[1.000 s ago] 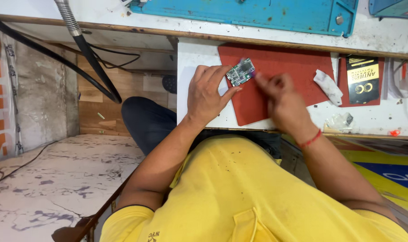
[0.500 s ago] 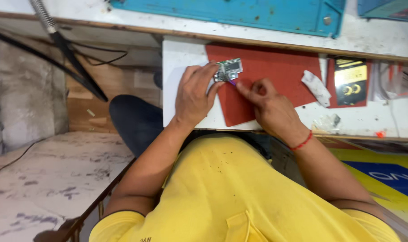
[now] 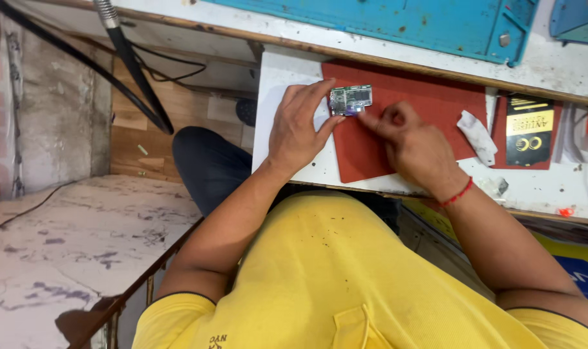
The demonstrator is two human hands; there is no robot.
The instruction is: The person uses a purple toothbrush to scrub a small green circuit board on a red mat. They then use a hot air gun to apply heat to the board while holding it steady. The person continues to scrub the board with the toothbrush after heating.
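Left hand (image 3: 298,129) and right hand (image 3: 411,143) pinch circuit board (image 3: 351,99) (mat's (image 3: 430,103) left edge).

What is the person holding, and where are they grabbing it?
A small circuit board. The left hand pinches its left end; the right hand touches its lower right edge with a fingertip, over the red mat.

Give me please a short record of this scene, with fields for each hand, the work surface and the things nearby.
left hand: holds the small circuit board by its left edge
right hand: fingertip at the board's lower right edge
surface: red mat on a white bench
nearby: crumpled white cloth, black and yellow packet
wrist: red thread band
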